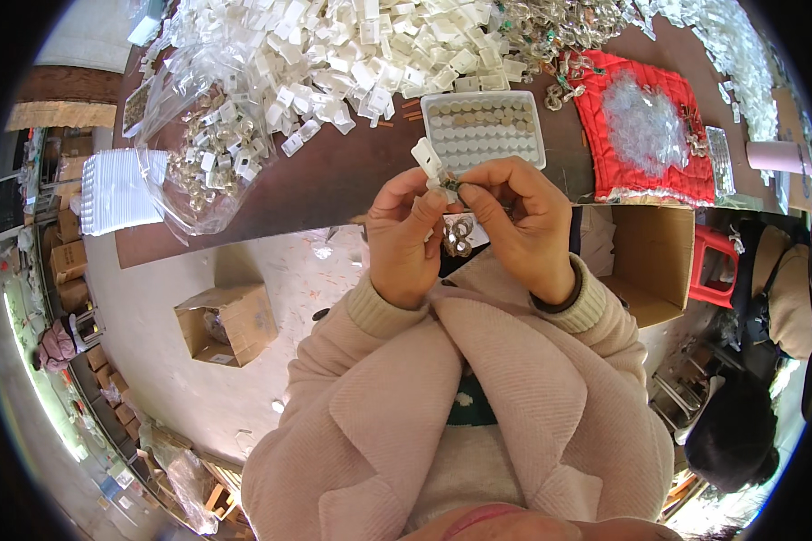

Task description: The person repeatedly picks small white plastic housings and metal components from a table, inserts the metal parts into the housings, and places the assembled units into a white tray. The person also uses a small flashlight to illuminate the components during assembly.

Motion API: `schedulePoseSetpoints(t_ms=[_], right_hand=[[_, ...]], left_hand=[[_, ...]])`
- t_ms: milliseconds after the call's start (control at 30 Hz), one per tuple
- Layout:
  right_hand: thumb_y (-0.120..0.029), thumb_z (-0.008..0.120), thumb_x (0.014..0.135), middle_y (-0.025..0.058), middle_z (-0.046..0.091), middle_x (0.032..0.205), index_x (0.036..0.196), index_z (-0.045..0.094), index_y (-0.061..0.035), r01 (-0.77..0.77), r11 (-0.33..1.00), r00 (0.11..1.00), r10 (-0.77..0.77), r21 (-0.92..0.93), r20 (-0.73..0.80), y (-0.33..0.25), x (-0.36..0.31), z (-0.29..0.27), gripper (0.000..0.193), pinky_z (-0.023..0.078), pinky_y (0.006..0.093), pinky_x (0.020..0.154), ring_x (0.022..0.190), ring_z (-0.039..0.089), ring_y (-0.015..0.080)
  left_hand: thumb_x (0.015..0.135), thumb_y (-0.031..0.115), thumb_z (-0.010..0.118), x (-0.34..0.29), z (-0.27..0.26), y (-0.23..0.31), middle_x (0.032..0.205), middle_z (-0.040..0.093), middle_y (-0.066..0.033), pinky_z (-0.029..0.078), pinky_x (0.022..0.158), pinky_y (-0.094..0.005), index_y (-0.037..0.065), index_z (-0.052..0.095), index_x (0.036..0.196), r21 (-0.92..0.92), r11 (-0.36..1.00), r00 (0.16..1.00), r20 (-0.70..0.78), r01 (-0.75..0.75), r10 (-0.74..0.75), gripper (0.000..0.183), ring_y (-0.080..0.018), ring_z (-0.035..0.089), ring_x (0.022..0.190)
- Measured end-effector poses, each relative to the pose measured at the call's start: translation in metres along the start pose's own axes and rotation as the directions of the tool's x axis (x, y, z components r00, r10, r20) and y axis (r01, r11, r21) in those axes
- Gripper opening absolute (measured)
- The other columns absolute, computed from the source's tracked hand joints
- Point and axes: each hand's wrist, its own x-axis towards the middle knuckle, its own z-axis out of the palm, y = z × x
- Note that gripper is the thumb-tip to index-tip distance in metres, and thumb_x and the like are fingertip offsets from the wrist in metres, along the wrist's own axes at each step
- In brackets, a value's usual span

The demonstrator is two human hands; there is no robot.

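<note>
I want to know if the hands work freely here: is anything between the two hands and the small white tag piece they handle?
Nothing visible. The left hand and right hand both pinch the small white tag piece directly, fingertips touching it, raised over the brown table edge. The white compartment tray lies behind it, apart.

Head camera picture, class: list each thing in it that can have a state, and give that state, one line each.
Left hand: raised, fingertips pinching a small white plastic tag.
Right hand: raised, fingertips closed on a small dark metal piece at the tag.
White rectangular plastic tray: flat on the table, its cells partly filled.
Small brown cardboard box: on the floor, flaps open.
Large brown cardboard box: open.
Clear plastic bag: open, tags inside.
</note>
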Motion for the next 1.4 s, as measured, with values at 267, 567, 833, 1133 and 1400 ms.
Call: schedulePoseSetpoints(t_ms=[267, 567, 833, 1133, 1400], right_hand=[[0.004, 0.066, 0.094, 0.003, 0.066, 0.095, 0.103, 0.066, 0.003, 0.053, 0.991, 0.997, -0.045, -0.126, 0.068, -0.002, -0.001, -0.003, 0.009, 0.048, 0.0191, 0.07, 0.08, 0.061, 0.0057], [0.003, 0.074, 0.085, 0.0065, 0.07, 0.093, 0.101, 0.073, 0.0005, -0.077, 0.995, 0.989, 0.07, 0.056, 0.131, -0.009, -0.003, -0.004, 0.016, 0.05, 0.0215, 0.068, 0.076, 0.063, 0.0087], [0.009, 0.069, 0.084, 0.0061, 0.07, 0.093, 0.104, 0.066, 0.0016, -0.071, 0.993, 0.995, 0.064, 0.098, 0.07, -0.006, -0.004, 0.006, 0.022, 0.053, 0.023, 0.072, 0.081, 0.066, 0.0084], [0.011, 0.068, 0.084, 0.0028, 0.065, 0.085, 0.095, 0.059, -0.0011, -0.133, 0.986, 0.987, 0.123, 0.104, 0.1, -0.017, 0.002, -0.004, 0.019, 0.049, 0.0206, 0.065, 0.072, 0.062, 0.0067], [0.006, 0.075, 0.083, 0.0044, 0.07, 0.086, 0.1, 0.063, -0.0012, -0.318, 0.893, 0.935, 0.24, 0.317, 0.26, -0.002, 0.007, -0.007, 0.022, 0.051, 0.0215, 0.065, 0.072, 0.064, 0.008]], left_hand=[[0.085, -0.009, 0.072, 0.003, 0.005, -0.002, 0.107, 0.069, -0.0106, 0.055, 0.082, -0.0275, 0.0, 0.06, 0.113, 0.134, 0.972, 0.981, 0.055, -0.194, 0.189, 0.032, -0.0149, 0.066, 0.09], [0.085, -0.012, 0.071, 0.006, -0.003, -0.003, 0.105, 0.069, -0.0113, 0.054, 0.081, -0.0262, 0.0, 0.06, 0.106, 0.16, 0.937, 0.95, 0.092, -0.311, 0.299, 0.027, -0.0135, 0.066, 0.09], [0.088, -0.01, 0.069, 0.0, -0.002, -0.007, 0.105, 0.07, -0.0161, 0.057, 0.071, -0.0284, 0.001, 0.059, 0.108, 0.304, 0.879, 0.929, 0.066, -0.367, 0.365, 0.025, -0.0159, 0.067, 0.083], [0.089, -0.01, 0.068, 0.0, -0.005, -0.007, 0.108, 0.069, -0.0196, 0.057, 0.07, -0.0284, 0.001, 0.057, 0.109, 0.343, 0.814, 0.883, 0.202, -0.468, 0.422, 0.024, -0.0166, 0.067, 0.082], [0.094, 0.007, 0.07, -0.004, -0.004, -0.001, 0.106, 0.072, -0.0133, 0.051, 0.063, -0.0209, 0.006, 0.057, 0.106, 0.1, 0.982, 0.986, 0.046, -0.163, 0.159, 0.018, -0.0104, 0.066, 0.078]])
